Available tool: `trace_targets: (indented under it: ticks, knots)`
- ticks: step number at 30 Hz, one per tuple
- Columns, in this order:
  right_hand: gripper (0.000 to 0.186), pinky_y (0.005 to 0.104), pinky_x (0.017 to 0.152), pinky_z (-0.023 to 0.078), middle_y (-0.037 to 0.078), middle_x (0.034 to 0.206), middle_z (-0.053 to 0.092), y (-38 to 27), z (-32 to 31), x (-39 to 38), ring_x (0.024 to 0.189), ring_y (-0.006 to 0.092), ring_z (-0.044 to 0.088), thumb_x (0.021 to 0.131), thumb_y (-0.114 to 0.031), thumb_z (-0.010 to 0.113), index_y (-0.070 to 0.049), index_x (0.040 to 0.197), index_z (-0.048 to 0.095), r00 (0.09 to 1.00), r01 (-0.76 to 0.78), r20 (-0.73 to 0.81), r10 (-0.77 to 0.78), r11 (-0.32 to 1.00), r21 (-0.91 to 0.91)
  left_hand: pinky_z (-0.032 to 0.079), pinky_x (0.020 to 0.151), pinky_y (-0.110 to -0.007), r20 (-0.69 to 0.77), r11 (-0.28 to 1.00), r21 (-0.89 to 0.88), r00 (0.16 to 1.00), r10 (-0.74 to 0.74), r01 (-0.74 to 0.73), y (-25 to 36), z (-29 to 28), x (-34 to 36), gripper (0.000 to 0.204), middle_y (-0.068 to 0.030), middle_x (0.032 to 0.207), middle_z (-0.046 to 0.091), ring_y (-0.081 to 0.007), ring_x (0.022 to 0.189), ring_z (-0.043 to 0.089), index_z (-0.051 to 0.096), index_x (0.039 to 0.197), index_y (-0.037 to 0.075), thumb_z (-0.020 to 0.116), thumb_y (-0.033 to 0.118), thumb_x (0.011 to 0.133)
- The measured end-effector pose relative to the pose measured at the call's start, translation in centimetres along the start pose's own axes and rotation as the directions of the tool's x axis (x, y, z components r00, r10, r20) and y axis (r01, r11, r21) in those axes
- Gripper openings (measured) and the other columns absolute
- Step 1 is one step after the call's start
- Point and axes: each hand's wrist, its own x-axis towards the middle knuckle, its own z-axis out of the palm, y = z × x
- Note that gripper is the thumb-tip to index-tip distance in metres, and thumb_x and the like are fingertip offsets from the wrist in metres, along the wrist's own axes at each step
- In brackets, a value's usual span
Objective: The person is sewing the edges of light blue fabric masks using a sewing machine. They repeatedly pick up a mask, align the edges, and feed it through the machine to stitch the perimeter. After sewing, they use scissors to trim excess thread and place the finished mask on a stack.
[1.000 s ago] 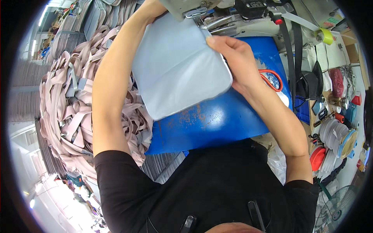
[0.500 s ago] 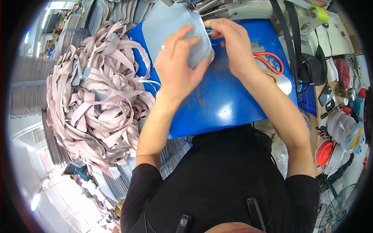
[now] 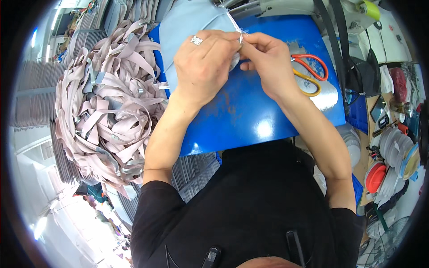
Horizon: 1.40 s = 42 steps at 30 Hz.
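A pale blue-grey fabric panel [image 3: 187, 20] with a white edge strip [image 3: 233, 20] lies at the far side of the blue worktop [image 3: 232, 118]. My left hand [image 3: 203, 67], a ring on one finger, is closed over the panel's near corner. Against its fingertips my right hand [image 3: 270, 62] pinches the white edging, with thin loose white threads sticking up there. The fingers hide the pinched spot in part. Just right of my right hand lie scissors [image 3: 309, 67] with one red and one yellow handle loop, their blades mostly hidden behind the hand.
A big heap of pale pink straps [image 3: 107, 111] with grey pieces borders the worktop's left side. Stacked grey panels [image 3: 38, 98] stand beyond it. Black straps [image 3: 340, 44] hang at the right, near a yellow-green tape roll [image 3: 369, 10]. White spools [image 3: 393, 143] sit farther right.
My left hand has moved right and closed over the panel's edge, meeting my right hand. The panel has folded and shifted, and more of the scissors shows now.
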Motion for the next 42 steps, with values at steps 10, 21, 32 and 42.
trace_targets:
  ticks: [10,21,32,42]
  knots:
    - [0.025,0.0272,0.067,0.057,0.005,0.093,0.073,-0.7,2.0,4.0,0.082,0.0127,0.069,0.094,-0.017,0.074,0.002,0.111,0.073,0.999,-0.034,-0.020,0.036,0.993,0.114,0.043,0.064,-0.035,0.034,0.995,0.103,0.999,0.007,-0.011,-4.5,0.9,1.7,0.012,0.0015,0.086,0.073,-0.0210,0.078,0.068,0.067,0.088,0.011,0.074,0.007,0.078]
    - [0.021,0.0226,0.057,0.040,-0.004,0.079,0.065,-0.4,4.0,5.6,0.063,0.0041,0.051,0.086,-0.021,0.084,-0.004,0.095,0.076,0.983,0.003,-0.182,0.023,0.990,0.144,0.048,0.106,-0.044,0.060,0.874,-0.084,0.878,-0.475,0.478,0.1,1.0,-4.2,0.051,-0.0234,0.136,0.062,-0.0412,0.120,0.063,0.056,0.138,-0.005,0.073,0.010,0.091]
    - [0.029,0.0260,0.054,0.041,0.007,0.088,0.072,-1.6,3.1,5.3,0.071,0.0124,0.068,0.090,-0.020,0.079,0.004,0.106,0.073,0.987,-0.097,-0.121,0.103,0.994,0.058,0.031,0.046,-0.020,0.748,-0.489,-0.662,0.545,-0.380,0.567,-15.8,-0.7,-5.2,0.039,-0.0095,0.098,0.063,-0.0071,0.064,0.043,0.062,0.121,0.000,0.059,0.034,0.102]
    - [0.017,0.0262,0.051,0.049,0.008,0.094,0.072,-2.1,3.5,5.3,0.075,0.0171,0.075,0.100,-0.016,0.064,0.000,0.106,0.066,0.976,-0.188,-0.082,0.203,0.970,0.156,0.047,0.106,-0.047,0.295,0.157,-0.703,0.485,-0.823,0.693,-6.2,3.2,-6.8,0.044,-0.0148,0.129,0.064,-0.0312,0.117,0.061,0.063,0.128,0.003,0.067,0.032,0.097]
